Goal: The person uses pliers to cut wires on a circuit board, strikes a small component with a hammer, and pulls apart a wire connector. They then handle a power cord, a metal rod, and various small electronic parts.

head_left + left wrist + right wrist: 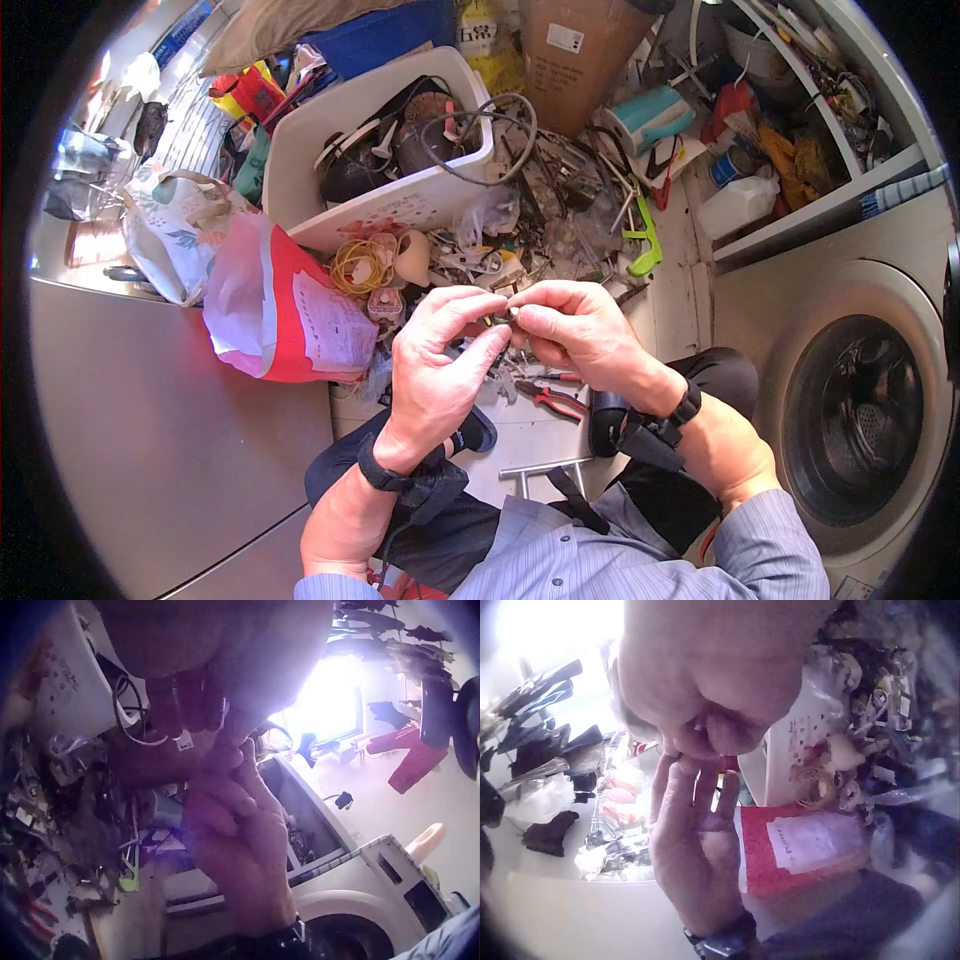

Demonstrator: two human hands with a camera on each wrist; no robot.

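Note:
My left hand (432,355) and right hand (590,325) meet fingertip to fingertip above the cluttered floor. Between them they pinch a small object (513,311) with a pale, shiny end; its kind cannot be told, as the fingers hide most of it. In the left wrist view the right hand (236,836) has its thumb and fingers bunched together. The right wrist view has the left hand (697,847) reaching up, its fingertips close under the right hand's. Below the hands, red-handled pliers (550,398) lie on the floor.
A white bin (350,215) full of items stands at the back left, beside a red and white bag (290,310). Loose scraps (560,225) cover the floor ahead, with a green plastic piece (645,240). At the right is a washing machine (740,290); a metal frame (545,467) lies near the legs.

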